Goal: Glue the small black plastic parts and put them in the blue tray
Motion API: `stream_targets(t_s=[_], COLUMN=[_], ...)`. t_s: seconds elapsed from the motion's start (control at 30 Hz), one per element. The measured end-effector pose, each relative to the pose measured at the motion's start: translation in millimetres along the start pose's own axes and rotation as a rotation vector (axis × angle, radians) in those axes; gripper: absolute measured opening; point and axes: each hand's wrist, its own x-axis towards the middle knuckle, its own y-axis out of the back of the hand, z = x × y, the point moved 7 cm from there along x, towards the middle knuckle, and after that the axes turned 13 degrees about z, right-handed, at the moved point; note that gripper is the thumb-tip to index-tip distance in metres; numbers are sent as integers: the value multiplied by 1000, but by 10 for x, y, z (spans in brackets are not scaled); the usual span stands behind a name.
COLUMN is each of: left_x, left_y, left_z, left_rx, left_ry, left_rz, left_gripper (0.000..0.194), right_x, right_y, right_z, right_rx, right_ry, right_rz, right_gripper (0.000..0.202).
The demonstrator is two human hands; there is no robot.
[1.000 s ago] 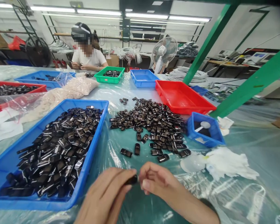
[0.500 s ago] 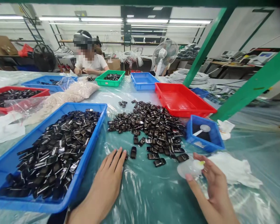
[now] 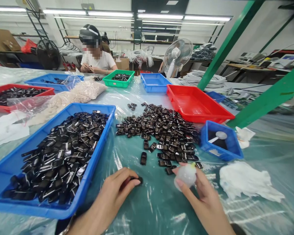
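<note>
My left hand [image 3: 121, 187] pinches a small black toy car [image 3: 139, 180] between thumb and fingers, mostly hidden by the fingertips. My right hand [image 3: 198, 187] is wrapped round a translucent squeeze bottle [image 3: 187, 174] with a yellowish tip, held near the front of the pile. A heap of black toy cars [image 3: 161, 127] lies on the plastic-covered table ahead of both hands. One single toy car [image 3: 143, 158] stands apart just beyond my left hand. To the left, a long blue tray [image 3: 94, 160] is filled with more of these cars.
A small blue bin [image 3: 221, 155] with a white spoon [image 3: 220, 135] and dark contents stands right of the heap, with a crumpled white cloth [image 3: 250, 179] before it. A red tray [image 3: 198, 104] lies behind. A green post [image 3: 231, 45] slants on the right. Across the table sits a person [image 3: 98, 60].
My left hand has gone from flat, fingers outstretched, to pinching a toy car. My right hand has moved left with the bottle, whose tip now points upward.
</note>
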Motion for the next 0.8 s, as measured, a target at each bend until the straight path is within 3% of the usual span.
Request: stream_targets(t_s=[0.13, 0.3, 0.33, 0.4, 0.57, 0.8], left_x=[38, 3, -12, -35, -31, -82], left_y=[55, -54, -82, -121, -129, -143], left_z=[-41, -57, -58, -68, -83, 28], left_rx=[-129, -216, -226, -248, -351, -484], left_ry=[97, 193, 209, 249, 341, 379], left_rz=[38, -51, -69, -87, -105, -153], left_gripper=[30, 16, 21, 29, 14, 29], right_x=[-15, -105, -121, -139, -136, -154], right_y=[-295, -371, -366, -352, -342, -331], right_z=[-134, -138, -135, -146, -201, -186], right_rx=[47, 29, 21, 19, 19, 21], right_ry=[13, 1, -4, -4, 2, -52], right_rz=[-155, -317, -341, -360, -353, -372], right_gripper=[28, 31, 31, 31, 31, 32])
